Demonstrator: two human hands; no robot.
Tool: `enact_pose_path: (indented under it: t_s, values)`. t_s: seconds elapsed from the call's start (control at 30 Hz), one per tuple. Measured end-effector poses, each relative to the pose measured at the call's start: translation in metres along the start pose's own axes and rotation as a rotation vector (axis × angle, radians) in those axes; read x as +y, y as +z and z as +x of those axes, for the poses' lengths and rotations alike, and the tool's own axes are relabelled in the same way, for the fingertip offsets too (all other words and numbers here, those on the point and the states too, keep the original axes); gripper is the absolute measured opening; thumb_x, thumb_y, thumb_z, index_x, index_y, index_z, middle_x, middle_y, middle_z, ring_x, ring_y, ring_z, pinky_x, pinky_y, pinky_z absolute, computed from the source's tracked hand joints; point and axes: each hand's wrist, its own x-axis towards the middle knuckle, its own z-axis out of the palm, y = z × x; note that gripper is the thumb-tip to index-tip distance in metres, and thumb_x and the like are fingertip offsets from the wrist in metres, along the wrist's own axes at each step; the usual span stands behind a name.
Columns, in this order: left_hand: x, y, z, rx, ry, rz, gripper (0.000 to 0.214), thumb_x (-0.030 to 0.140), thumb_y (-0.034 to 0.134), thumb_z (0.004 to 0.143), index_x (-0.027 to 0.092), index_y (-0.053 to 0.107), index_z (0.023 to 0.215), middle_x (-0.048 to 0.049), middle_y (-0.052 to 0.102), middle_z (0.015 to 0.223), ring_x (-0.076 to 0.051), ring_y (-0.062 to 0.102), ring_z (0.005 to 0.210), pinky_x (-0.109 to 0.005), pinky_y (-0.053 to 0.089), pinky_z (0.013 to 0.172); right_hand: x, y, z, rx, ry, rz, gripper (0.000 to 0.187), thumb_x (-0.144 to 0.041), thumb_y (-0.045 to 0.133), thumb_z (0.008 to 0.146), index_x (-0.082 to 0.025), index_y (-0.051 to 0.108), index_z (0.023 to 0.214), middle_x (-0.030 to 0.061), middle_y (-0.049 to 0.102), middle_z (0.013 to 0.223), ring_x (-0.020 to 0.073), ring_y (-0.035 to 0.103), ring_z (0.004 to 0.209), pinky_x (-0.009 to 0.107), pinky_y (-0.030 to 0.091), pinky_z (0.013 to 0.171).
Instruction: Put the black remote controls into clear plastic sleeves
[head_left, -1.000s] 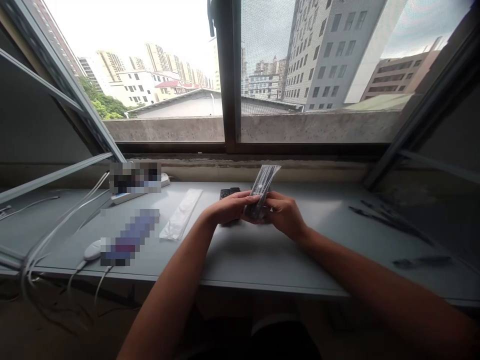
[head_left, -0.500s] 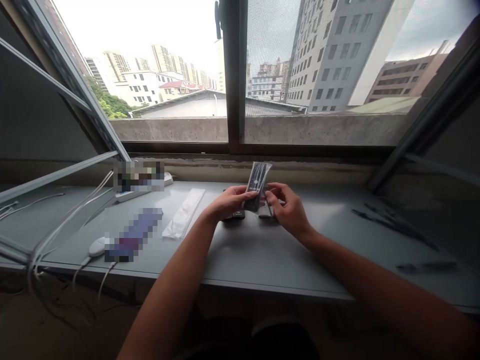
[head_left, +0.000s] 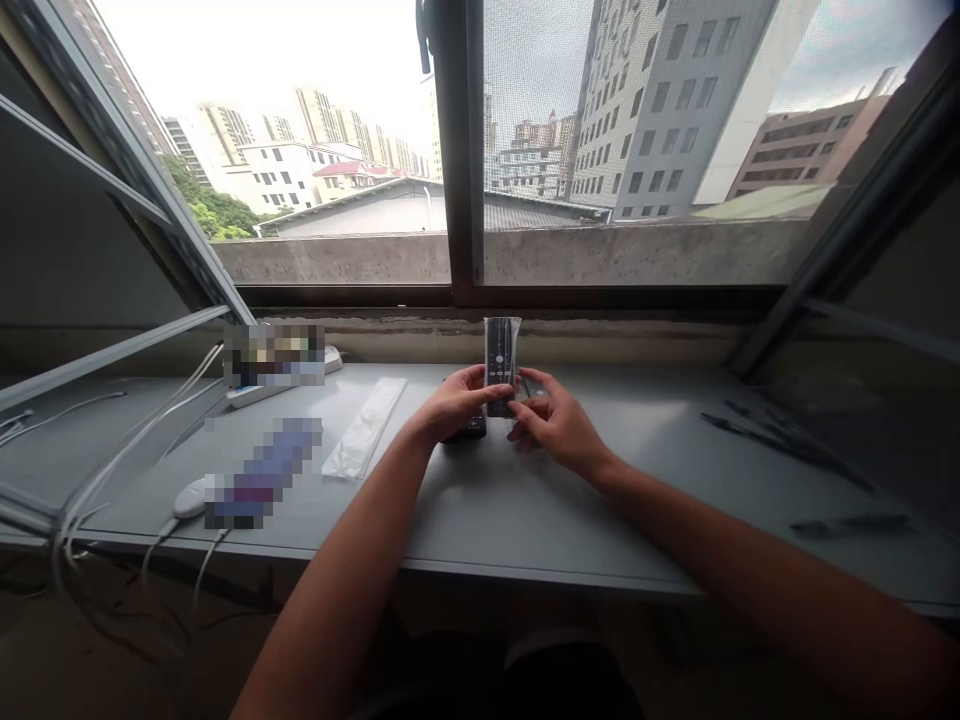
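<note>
A black remote control (head_left: pixel 499 352) in a clear plastic sleeve stands nearly upright above the table, its button face towards me. My left hand (head_left: pixel 459 402) grips its lower left side, thumb across the front. At the lower right edge, my right hand (head_left: pixel 551 415) is closed with thumb and fingertips on the sleeved remote. Below my left hand lies another black object with buttons (head_left: pixel 469 428), probably a second remote, partly covered by the hand. Something small and grey behind my right fingers is mostly hidden.
Left on the grey table (head_left: pixel 480 520) are an empty-looking clear plastic sleeve (head_left: pixel 365 428), a blurred-out blue item (head_left: pixel 270 470), a white plug-like device (head_left: pixel 191 497) and a white power strip (head_left: pixel 255 392) with cables. Dark cables (head_left: pixel 780 440) lie right. A window frame (head_left: pixel 465 200) stands behind.
The sleeved remote has turned from a tilt to nearly upright, facing me more squarely. My right hand has shifted slightly left, to its lower edge. The view has moved a little.
</note>
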Motion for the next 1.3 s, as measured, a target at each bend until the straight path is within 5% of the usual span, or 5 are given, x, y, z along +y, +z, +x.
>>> enact_pose_path:
  t_s: [0.3, 0.57, 0.7, 0.87, 1.3]
  values:
    - [0.007, -0.002, -0.003, 0.015, -0.088, 0.044, 0.064, 0.044, 0.095, 0.082, 0.011, 0.073, 0.132, -0.0152, 0.080, 0.113, -0.023, 0.076, 0.096, -0.033, 0.058, 0.088, 0.004, -0.004, 0.002, -0.004, -0.048, -0.015, 0.060, -0.049, 0.080, 0.095, -0.021, 0.063, 0.145, 0.0049, 0.080, 0.089, 0.0233, 0.079, 0.072, 0.031, 0.065, 0.054]
    - [0.000, -0.014, -0.003, 0.214, -0.143, 0.279, 0.120, 0.032, 0.099, 0.076, 0.022, 0.032, 0.174, -0.0197, 0.072, 0.138, -0.009, 0.063, 0.067, -0.025, 0.050, 0.061, 0.007, -0.005, 0.003, -0.005, -0.007, -0.080, 0.039, -0.045, 0.080, 0.093, -0.018, 0.075, 0.120, 0.0053, 0.080, 0.084, 0.0187, 0.075, 0.060, 0.026, 0.058, 0.045]
    - [-0.003, -0.015, -0.002, 0.219, -0.114, 0.360, 0.102, 0.032, 0.100, 0.072, 0.020, 0.055, 0.163, -0.0206, 0.069, 0.146, -0.016, 0.070, 0.081, -0.027, 0.054, 0.067, 0.005, -0.004, 0.002, 0.012, -0.031, -0.127, 0.029, -0.044, 0.076, 0.094, -0.019, 0.077, 0.109, 0.0066, 0.081, 0.086, 0.0183, 0.074, 0.059, 0.025, 0.055, 0.041]
    - [-0.001, -0.010, -0.002, 0.172, -0.131, 0.556, 0.067, 0.042, 0.097, 0.074, 0.013, 0.080, 0.133, -0.0130, 0.083, 0.106, -0.026, 0.076, 0.092, -0.032, 0.057, 0.079, 0.001, -0.003, 0.001, 0.022, -0.049, -0.162, 0.029, -0.046, 0.076, 0.095, -0.020, 0.078, 0.106, 0.0057, 0.080, 0.082, 0.0194, 0.073, 0.059, 0.026, 0.054, 0.041]
    - [0.007, 0.006, -0.007, 0.401, -0.042, 0.867, 0.035, 0.042, 0.089, 0.079, 0.016, 0.089, 0.103, -0.0116, 0.084, 0.092, -0.029, 0.077, 0.086, -0.033, 0.055, 0.076, 0.002, -0.012, 0.006, 0.150, -0.228, -0.423, 0.019, -0.039, 0.073, 0.097, -0.022, 0.083, 0.101, 0.0047, 0.084, 0.093, 0.0218, 0.076, 0.081, 0.034, 0.058, 0.076]
